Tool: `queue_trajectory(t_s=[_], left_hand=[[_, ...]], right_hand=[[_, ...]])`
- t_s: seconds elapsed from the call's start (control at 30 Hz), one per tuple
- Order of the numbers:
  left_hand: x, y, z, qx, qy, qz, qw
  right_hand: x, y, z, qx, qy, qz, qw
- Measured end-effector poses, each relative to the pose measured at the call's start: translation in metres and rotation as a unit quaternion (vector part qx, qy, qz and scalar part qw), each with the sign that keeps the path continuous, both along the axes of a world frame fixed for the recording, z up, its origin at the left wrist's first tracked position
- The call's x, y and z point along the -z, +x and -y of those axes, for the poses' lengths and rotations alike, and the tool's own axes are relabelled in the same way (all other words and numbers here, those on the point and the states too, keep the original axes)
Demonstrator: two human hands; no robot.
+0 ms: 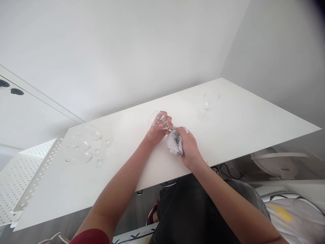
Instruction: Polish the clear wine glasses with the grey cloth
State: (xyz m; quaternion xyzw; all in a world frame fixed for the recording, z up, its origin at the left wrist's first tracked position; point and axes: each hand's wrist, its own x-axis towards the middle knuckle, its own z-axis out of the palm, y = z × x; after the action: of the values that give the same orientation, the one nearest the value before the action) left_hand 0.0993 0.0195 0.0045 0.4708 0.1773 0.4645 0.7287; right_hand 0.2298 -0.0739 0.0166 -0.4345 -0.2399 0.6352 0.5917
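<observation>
My left hand point(161, 126) is wrapped around the bowl of a clear stemmed glass point(154, 117), which lies tilted sideways with its rim to the left. In my right hand point(188, 144) is a crumpled pale grey cloth point(175, 144), pressed around the stem and foot end of that glass. The cloth hides most of the foot. Both hands are close together above the middle of a white table point(152, 173). Another clear stemmed glass point(208, 101) stands on the table to the right, beyond my right hand.
Several clear stemmed glasses point(85, 156) stand grouped on the table's left side. A white perforated metal shelf point(27, 169) adjoins the left edge. Walls run behind and to the right. Below the front right edge are dark cables point(228, 171) and a white fan-like object point(275, 166).
</observation>
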Motion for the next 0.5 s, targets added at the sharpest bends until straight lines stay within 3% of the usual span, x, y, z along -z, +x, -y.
queue_trajectory(t_s=[0.1,0.27,0.37,0.43,0.5], left_hand=[[0.0002,0.0001,-0.0001,-0.002,-0.006,0.002,1.000],[0.0035,0.0004,-0.0018,-0.011,0.007,-0.018,1.000],[0.0053,-0.0007,-0.0022,0.006,0.017,-0.008,1.000],[0.0054,-0.0013,-0.0018,0.008,0.011,-0.006,1.000],[0.0047,-0.0014,-0.0012,0.004,0.003,-0.013,1.000]], right_hand=[[-0.0038,0.0024,0.0008,0.017,0.028,0.020,0.999],[0.0009,0.0046,-0.0048,-0.088,-0.046,-0.051,0.994],[0.0025,0.0020,-0.0015,-0.001,0.007,0.076,0.997],[0.0011,0.0011,0.0025,0.068,0.076,0.189,0.977],[0.0002,0.0017,0.0045,0.087,0.112,0.229,0.963]])
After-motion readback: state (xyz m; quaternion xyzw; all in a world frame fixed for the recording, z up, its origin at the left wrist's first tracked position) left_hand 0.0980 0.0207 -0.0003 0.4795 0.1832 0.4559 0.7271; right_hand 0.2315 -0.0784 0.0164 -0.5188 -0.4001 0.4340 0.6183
